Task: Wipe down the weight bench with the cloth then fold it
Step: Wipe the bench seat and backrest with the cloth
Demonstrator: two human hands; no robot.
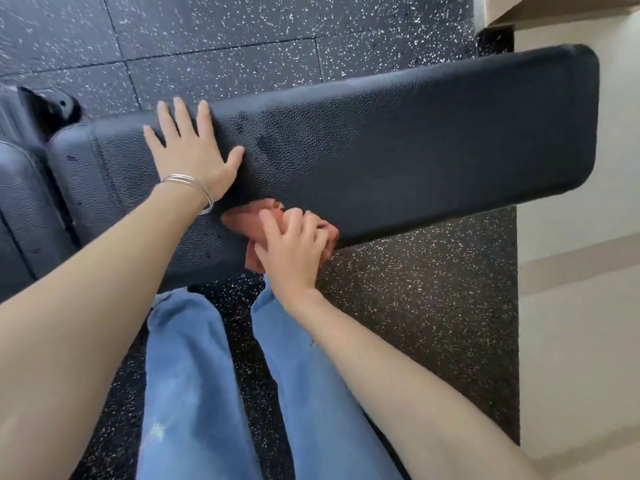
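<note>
Wiping: in progress, fold not yet done.
Bench [415, 140]: black padded top, long axis runs left-right across view.
Cloth [268, 211]: reddish, bunched, on bench near edge, under r. hand.
R. hand [294, 244]: fingers curled, clutching cloth, pressing down.
L. hand [188, 150]: fingers spread flat on pad, bracing, just left of cloth.
Next move: unwiped length lies to r. of cloth; r. hand nearer.

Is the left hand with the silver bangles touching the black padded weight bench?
Touching. The head view shows the left hand spread palm-down on the black padded weight bench, fingers flat on its top with no gap.
</note>
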